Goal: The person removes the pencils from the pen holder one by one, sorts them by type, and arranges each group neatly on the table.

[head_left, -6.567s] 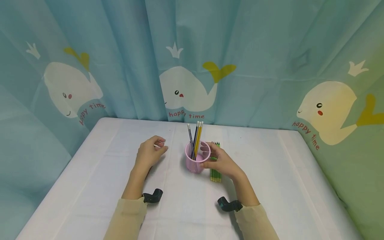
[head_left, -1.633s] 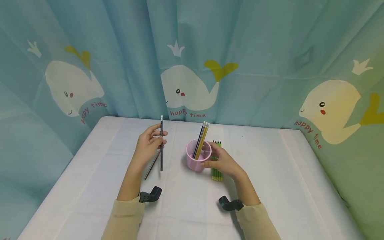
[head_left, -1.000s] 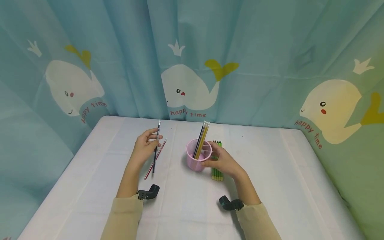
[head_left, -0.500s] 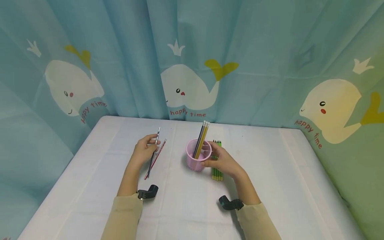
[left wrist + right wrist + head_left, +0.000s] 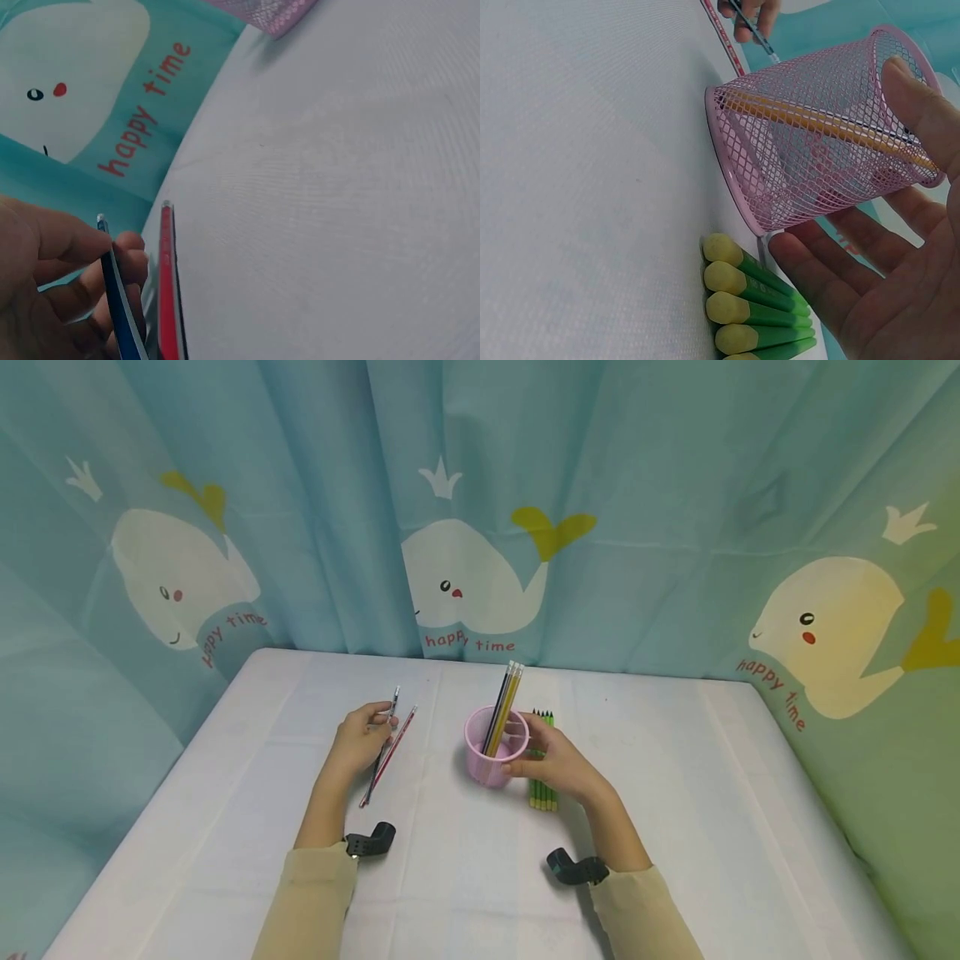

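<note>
Left hand (image 5: pixel 362 742) has one slim dark blue pencil (image 5: pixel 122 315) pinched between thumb and fingers, the others loosely bent, and that pencil slants right beside one red pencil (image 5: pixel 168 285); whether the two touch, I can't tell. Across the white cloth (image 5: pixel 450 877), the right hand (image 5: pixel 557 766) spreads wide around one pink mesh pencil cup (image 5: pixel 489 773), thumb near the rim, fingers curved round the side. What a cup: round, upright, open-weave wall, smooth rim, at least two pencils leaning inside, one dark pencil (image 5: pixel 497 710) and one yellow pencil (image 5: pixel 506 710). Five green pencils (image 5: pixel 543 788) lie side by side beneath the right hand, yellow ends rounded. Behind, folds of blue-green curtain (image 5: pixel 660 485) carry three printed whales (image 5: pixel 472 577).
</note>
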`<act>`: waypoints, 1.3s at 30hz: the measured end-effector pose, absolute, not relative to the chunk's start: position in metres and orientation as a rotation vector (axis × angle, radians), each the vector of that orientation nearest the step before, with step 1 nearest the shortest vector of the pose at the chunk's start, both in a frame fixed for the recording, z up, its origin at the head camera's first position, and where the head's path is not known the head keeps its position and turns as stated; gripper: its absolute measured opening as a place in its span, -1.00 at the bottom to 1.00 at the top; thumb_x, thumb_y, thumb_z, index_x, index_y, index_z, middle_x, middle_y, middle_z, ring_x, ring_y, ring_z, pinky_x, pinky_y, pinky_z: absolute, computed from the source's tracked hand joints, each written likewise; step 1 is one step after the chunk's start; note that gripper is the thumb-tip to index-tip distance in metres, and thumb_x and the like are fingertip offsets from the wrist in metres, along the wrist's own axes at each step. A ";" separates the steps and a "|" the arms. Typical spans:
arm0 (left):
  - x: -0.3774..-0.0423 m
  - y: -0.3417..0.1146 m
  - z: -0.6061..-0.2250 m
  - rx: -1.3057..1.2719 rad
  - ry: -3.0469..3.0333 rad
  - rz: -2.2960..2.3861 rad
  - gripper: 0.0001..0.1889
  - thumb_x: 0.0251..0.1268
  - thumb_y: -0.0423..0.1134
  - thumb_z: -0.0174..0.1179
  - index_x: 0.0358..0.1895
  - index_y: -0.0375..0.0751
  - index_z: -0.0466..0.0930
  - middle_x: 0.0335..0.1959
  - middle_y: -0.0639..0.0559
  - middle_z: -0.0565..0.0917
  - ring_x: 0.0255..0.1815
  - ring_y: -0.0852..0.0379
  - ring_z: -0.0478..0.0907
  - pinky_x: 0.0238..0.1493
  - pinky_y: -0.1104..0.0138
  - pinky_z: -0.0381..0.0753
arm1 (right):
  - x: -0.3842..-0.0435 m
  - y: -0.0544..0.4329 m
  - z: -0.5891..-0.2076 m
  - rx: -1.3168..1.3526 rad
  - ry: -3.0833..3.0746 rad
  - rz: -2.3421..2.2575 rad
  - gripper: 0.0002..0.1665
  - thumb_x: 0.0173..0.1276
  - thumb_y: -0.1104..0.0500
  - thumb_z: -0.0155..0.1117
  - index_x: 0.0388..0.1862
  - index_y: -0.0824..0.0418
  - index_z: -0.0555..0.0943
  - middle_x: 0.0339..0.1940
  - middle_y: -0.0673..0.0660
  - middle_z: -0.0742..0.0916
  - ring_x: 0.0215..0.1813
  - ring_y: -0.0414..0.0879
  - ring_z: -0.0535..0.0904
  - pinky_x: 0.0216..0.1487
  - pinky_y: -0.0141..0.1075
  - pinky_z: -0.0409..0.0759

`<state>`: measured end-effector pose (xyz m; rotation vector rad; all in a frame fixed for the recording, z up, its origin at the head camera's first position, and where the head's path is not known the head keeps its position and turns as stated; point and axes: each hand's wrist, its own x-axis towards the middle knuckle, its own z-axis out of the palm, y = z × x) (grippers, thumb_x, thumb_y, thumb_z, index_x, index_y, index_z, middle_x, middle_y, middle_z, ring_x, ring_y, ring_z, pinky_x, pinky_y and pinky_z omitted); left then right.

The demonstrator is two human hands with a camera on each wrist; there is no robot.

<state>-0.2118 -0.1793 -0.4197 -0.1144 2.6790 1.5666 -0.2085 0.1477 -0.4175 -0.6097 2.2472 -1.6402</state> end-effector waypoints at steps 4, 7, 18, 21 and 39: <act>-0.211 -0.179 -0.423 -0.120 2.727 1.505 -0.53 0.46 -0.35 0.02 0.40 -0.35 0.36 0.13 -0.31 0.62 0.06 -0.16 0.67 0.12 0.04 0.62 | -0.208 0.148 -0.417 -0.609 2.246 -1.641 -0.08 0.14 0.22 0.55 0.46 0.11 0.33 0.43 0.17 0.50 0.41 0.20 0.43 0.39 0.08 0.45; -0.212 -0.179 -0.425 -0.130 2.751 1.468 -0.52 0.45 -0.32 0.05 0.40 -0.32 0.38 0.14 -0.31 0.62 0.09 -0.19 0.65 0.15 -0.01 0.59 | -0.207 0.148 -0.417 -0.609 2.246 -1.642 -0.07 0.14 0.21 0.56 0.46 0.10 0.33 0.42 0.16 0.51 0.41 0.19 0.43 0.38 0.07 0.46; -0.212 -0.179 -0.426 -0.153 2.777 1.394 -0.48 0.46 -0.25 0.10 0.43 -0.26 0.34 0.17 -0.23 0.63 0.08 -0.17 0.62 0.24 -0.07 0.50 | -0.207 0.148 -0.417 -0.608 2.236 -1.647 -0.07 0.13 0.22 0.56 0.46 0.11 0.33 0.44 0.17 0.50 0.41 0.19 0.43 0.38 0.06 0.46; -0.212 -0.178 -0.425 -0.158 2.785 1.398 -0.49 0.45 -0.25 0.11 0.42 -0.24 0.36 0.15 -0.21 0.64 0.11 -0.17 0.63 0.26 -0.07 0.49 | -0.207 0.147 -0.416 -0.604 2.246 -1.641 -0.06 0.13 0.21 0.56 0.47 0.10 0.33 0.43 0.16 0.50 0.40 0.19 0.44 0.38 0.06 0.46; -0.195 -0.126 -0.418 0.090 3.031 0.702 -0.17 0.15 0.27 0.34 0.47 0.04 0.33 0.28 -0.36 0.37 0.22 -0.35 0.33 0.01 -0.20 0.54 | -0.208 0.147 -0.417 -0.621 2.234 -1.645 -0.06 0.14 0.22 0.55 0.47 0.10 0.32 0.43 0.17 0.50 0.40 0.20 0.44 0.38 0.07 0.47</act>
